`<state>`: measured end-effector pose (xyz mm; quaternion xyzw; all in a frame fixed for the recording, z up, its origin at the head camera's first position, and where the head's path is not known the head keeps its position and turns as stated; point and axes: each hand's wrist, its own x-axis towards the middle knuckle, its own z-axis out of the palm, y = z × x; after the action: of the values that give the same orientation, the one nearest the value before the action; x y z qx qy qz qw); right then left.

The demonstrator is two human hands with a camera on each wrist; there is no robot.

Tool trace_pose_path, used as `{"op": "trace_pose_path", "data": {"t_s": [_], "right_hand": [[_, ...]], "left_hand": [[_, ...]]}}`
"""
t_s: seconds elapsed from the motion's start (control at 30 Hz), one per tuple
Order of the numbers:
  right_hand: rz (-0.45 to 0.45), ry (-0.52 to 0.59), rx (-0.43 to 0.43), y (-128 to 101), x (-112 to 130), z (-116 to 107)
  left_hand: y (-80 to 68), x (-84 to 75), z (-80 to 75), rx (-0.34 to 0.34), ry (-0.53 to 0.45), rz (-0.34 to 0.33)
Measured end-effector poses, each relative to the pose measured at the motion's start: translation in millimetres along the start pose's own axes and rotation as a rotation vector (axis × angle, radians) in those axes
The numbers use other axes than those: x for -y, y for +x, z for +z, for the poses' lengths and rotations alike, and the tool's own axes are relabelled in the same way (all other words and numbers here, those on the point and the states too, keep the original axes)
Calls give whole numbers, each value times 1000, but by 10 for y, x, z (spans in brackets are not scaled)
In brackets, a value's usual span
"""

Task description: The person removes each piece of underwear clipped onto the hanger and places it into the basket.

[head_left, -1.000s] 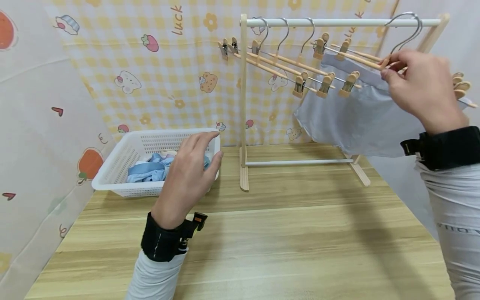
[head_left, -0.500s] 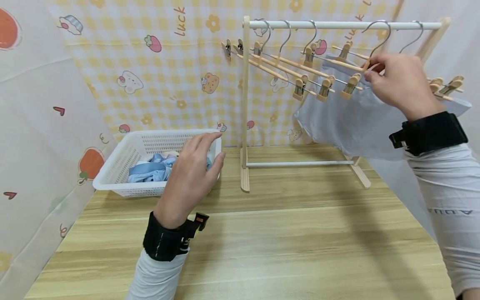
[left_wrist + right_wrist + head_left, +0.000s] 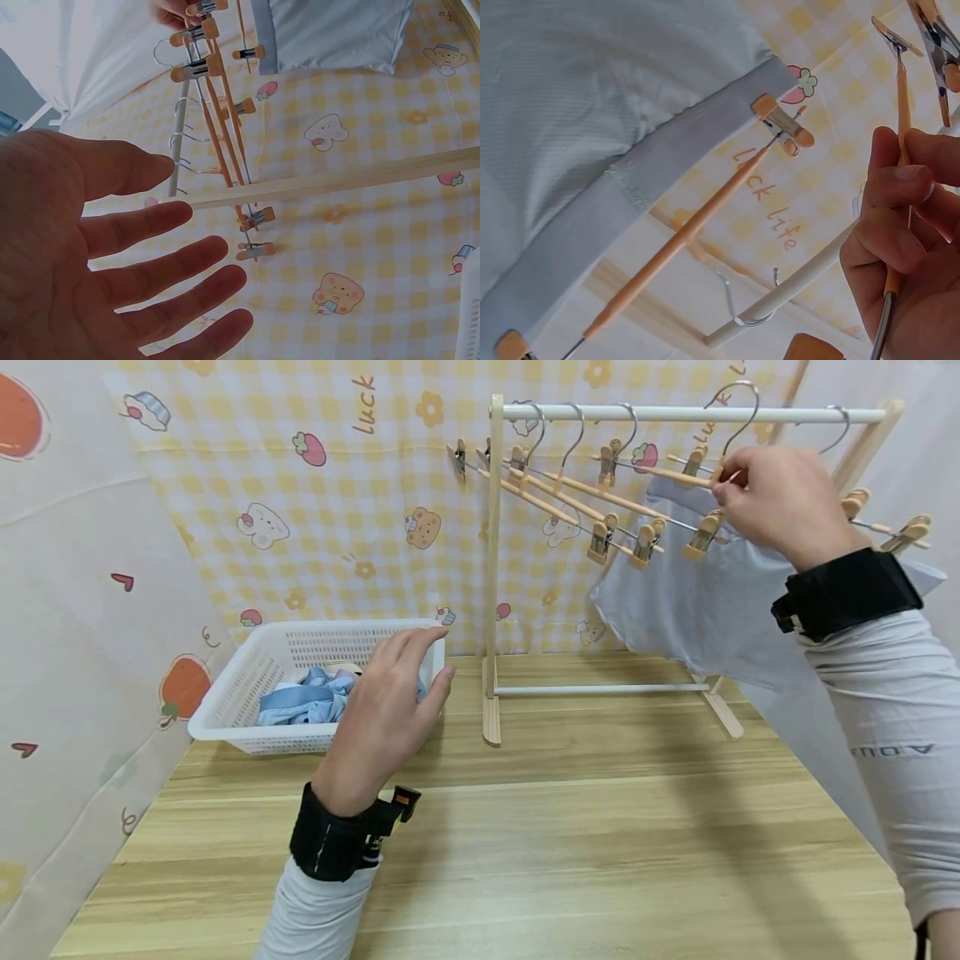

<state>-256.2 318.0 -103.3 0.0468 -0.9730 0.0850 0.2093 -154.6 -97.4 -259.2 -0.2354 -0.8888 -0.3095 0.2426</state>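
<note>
My right hand pinches the wooden bar of a clip hanger near its steel hook, which stands lifted just above the white rail of a small wooden rack. In the right wrist view the fingers curl round that hanger's bar. A pale blue garment hangs clipped to a neighbouring hanger. My left hand hovers open, fingers spread, in front of a white basket. The left wrist view shows its bare palm, holding nothing.
Several empty clip hangers hang at the rail's left end. The basket holds crumpled light blue clothes. The rack stands at the back of a wooden table. Patterned curtains close off the left and back.
My right hand has slid the hanger leftward along the rail and raised it, so its hook now sits above the rail. The left hand has barely moved.
</note>
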Motion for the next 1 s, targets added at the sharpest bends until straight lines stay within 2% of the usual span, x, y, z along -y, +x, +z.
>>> {"op": "trace_pose_path", "data": {"t_s": [0.27,0.63,1.0], "right_hand": [[-20,-40,40,195,78,23],[-64,-42,78,362,113,82],[-54,-40,152,407,126,182]], "left_hand": [[-9,-12,12,24,5,-14],[-12,-13,19,26,15,2],[-10,-8,13,28,8,-9]]}}
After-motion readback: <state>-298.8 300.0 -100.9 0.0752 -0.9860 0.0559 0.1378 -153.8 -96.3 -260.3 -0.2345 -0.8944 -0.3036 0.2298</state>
